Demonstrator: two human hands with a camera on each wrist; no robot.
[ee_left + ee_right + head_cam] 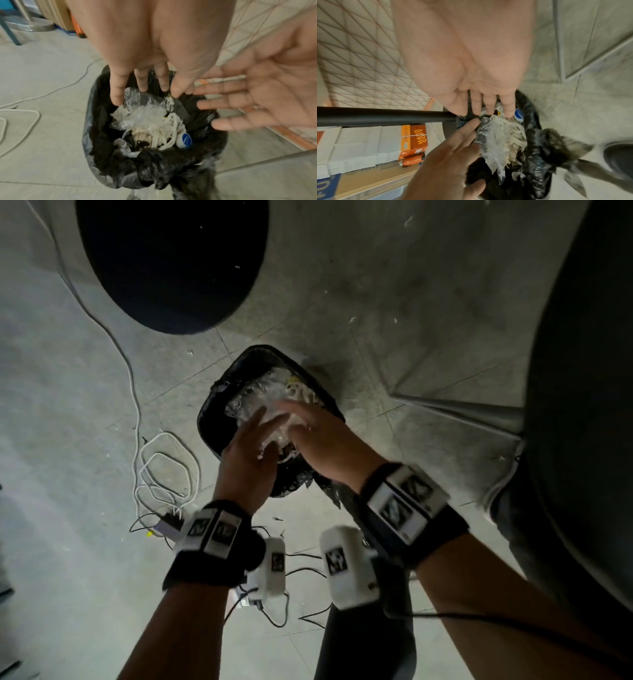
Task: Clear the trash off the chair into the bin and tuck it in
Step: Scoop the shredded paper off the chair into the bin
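Observation:
The bin point(210, 414) stands on the floor, lined with a black bag point(96, 135) and filled with crumpled clear plastic point(145, 116), white string-like strips point(159, 136) and a blue and white cap point(184, 140). Both hands hover over its mouth with straight fingers and hold nothing. My left hand point(253, 436) reaches in from the left, its fingertips point(118, 100) at the plastic's edge. My right hand point(308, 426) comes from the right, its fingertips point(508, 112) at the white strips point(510, 129). The chair's round black seat point(171, 261) is beyond the bin at upper left, with only tiny flecks on it.
A coiled white cable point(161, 470) and a power strip point(168, 525) lie on the floor to the left of the bin, with thin black wires point(301, 570) nearer me. A grey ledge point(462, 405) runs at right. A black tube point(385, 116) and orange boxes point(418, 136) stand behind.

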